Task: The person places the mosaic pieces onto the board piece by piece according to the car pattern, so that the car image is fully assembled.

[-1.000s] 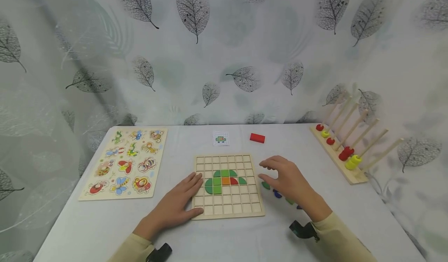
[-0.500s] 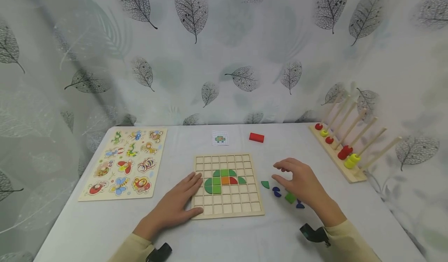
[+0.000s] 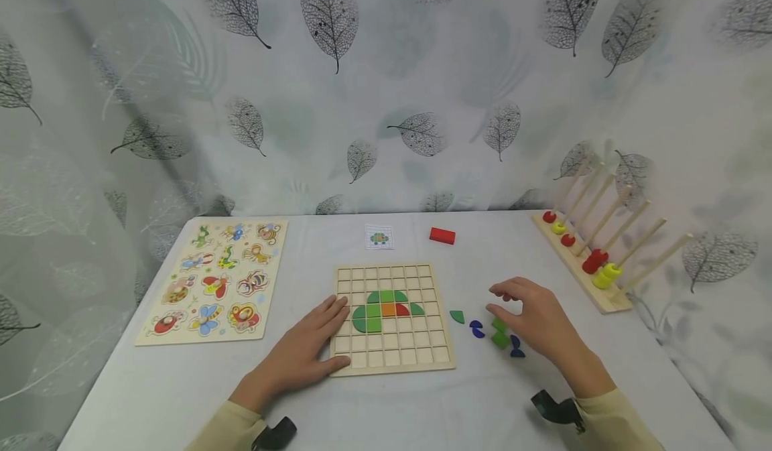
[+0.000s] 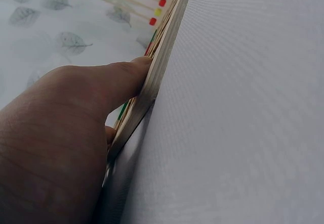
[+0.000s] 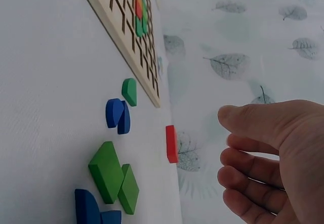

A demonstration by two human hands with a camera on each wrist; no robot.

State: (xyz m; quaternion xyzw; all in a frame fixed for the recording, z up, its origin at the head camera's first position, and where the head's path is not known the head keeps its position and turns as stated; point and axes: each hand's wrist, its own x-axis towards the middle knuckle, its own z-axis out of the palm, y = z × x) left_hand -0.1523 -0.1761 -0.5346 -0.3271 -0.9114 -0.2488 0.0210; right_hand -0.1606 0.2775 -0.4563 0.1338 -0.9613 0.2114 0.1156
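the left hand (image 3: 303, 349), grip spread, rested on the board (image 3: 401, 359) at its left edge; over there the right hand (image 3: 539, 315) hovered near the green squares (image 3: 499, 340), its grip loosely spread

I can read no word, number or brand in my three views. The printed card (image 3: 379, 237) appears too small for reading.

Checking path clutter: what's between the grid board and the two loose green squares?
A green rounded piece, then two blue pieces: head and right wrist views.
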